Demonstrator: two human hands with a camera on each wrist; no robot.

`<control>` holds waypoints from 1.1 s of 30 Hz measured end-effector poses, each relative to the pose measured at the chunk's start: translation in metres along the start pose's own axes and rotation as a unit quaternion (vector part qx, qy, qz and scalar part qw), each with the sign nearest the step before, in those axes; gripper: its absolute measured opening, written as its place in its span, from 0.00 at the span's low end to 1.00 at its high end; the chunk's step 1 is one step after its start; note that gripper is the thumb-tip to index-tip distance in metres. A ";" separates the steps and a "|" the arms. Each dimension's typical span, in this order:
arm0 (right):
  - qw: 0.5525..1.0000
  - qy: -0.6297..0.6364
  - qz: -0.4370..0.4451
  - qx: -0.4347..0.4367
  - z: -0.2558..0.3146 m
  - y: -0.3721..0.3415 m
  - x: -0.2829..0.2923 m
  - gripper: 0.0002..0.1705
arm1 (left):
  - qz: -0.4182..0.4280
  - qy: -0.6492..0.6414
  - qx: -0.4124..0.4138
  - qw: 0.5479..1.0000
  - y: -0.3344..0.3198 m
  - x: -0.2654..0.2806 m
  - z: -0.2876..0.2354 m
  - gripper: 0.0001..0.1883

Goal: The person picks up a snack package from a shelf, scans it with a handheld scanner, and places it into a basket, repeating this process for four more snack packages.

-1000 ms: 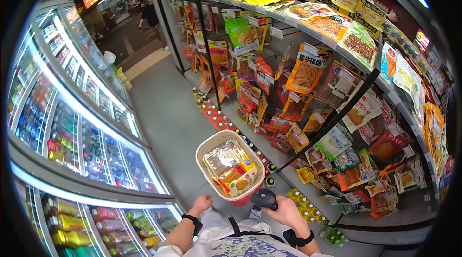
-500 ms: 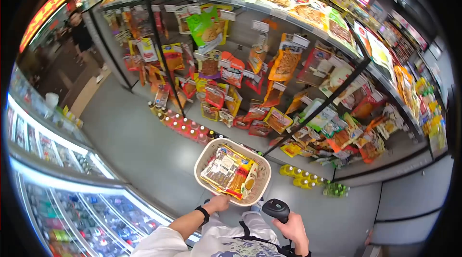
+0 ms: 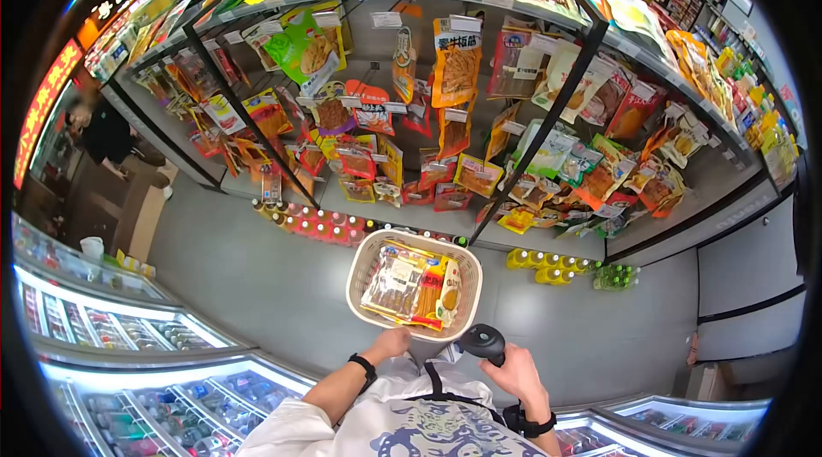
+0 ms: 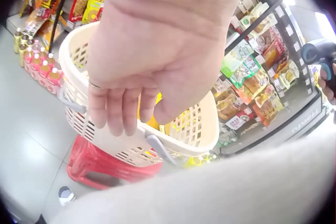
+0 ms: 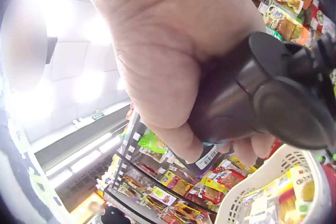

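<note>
A cream basket [image 3: 468, 299] holds several flat packs of food [image 3: 402, 284]. My left hand [image 3: 390, 342] is at its near left rim; in the left wrist view that hand [image 4: 142, 71] has relaxed, slightly bent fingers [image 4: 115, 111] hanging before the basket wall [image 4: 100, 137]. Whether they touch it I cannot tell. My right hand [image 3: 520, 374] grips the handle of a black device [image 3: 482, 342] right of the basket. The right wrist view has the right hand [image 5: 168, 61] wrapped round the black device [image 5: 231, 98], with part of its fingers hidden behind it.
Racks of hanging snack packs [image 3: 458, 63] stand ahead. Along their foot are pink bottles [image 3: 321, 226], yellow bottles [image 3: 552, 267] and green bottles [image 3: 615, 276]. Glass-fronted coolers [image 3: 163, 406] line the near side. A red base [image 4: 105, 163] is under the basket. A person [image 3: 103, 133] stands far left.
The view has swung right, with the racks now more square ahead. My left hand has come closer to the basket's near rim since the earliest frame. My right hand still grips the black device.
</note>
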State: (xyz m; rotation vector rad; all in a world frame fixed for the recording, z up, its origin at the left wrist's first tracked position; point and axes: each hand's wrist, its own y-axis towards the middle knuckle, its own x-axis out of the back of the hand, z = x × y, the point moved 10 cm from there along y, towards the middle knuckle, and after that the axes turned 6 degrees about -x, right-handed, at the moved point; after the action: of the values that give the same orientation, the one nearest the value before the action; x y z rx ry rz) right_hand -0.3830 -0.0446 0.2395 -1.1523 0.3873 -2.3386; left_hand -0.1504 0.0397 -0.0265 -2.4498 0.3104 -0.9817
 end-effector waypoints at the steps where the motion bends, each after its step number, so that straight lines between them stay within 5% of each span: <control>1: 1.000 0.003 0.004 0.001 -0.003 0.004 -0.001 0.23 | 0.000 0.002 0.005 1.000 -0.004 0.001 0.006 0.17; 13: 0.999 0.024 -0.008 0.047 0.029 0.022 0.014 0.20 | -0.059 0.066 0.045 0.995 -0.035 0.047 0.060 0.16; 15: 0.998 0.039 -0.021 0.035 0.037 0.018 0.011 0.19 | 0.038 0.144 0.010 0.989 -0.026 0.046 0.049 0.15; 18: 0.993 0.043 -0.093 -0.054 0.027 0.011 -0.002 0.17 | 0.055 0.153 -0.030 0.986 -0.003 0.048 0.061 0.14; 24: 0.973 0.062 -0.165 -0.149 0.093 0.006 -0.074 0.16 | 0.122 0.022 -0.202 0.972 0.013 0.070 0.067 0.13; 28: 0.973 0.087 -0.134 -0.167 0.145 0.000 -0.116 0.16 | 0.271 0.111 -0.141 0.946 0.005 0.101 0.108 0.15; 33: 0.971 0.061 -0.146 -0.179 0.182 0.001 -0.132 0.17 | 0.190 0.087 -0.137 0.968 0.020 0.159 0.160 0.15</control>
State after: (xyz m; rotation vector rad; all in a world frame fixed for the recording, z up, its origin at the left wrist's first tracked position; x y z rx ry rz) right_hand -0.1694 0.0216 0.2614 -1.3041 0.7539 -2.6808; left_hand 0.0745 0.0183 -0.0442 -2.4089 0.9961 -1.0350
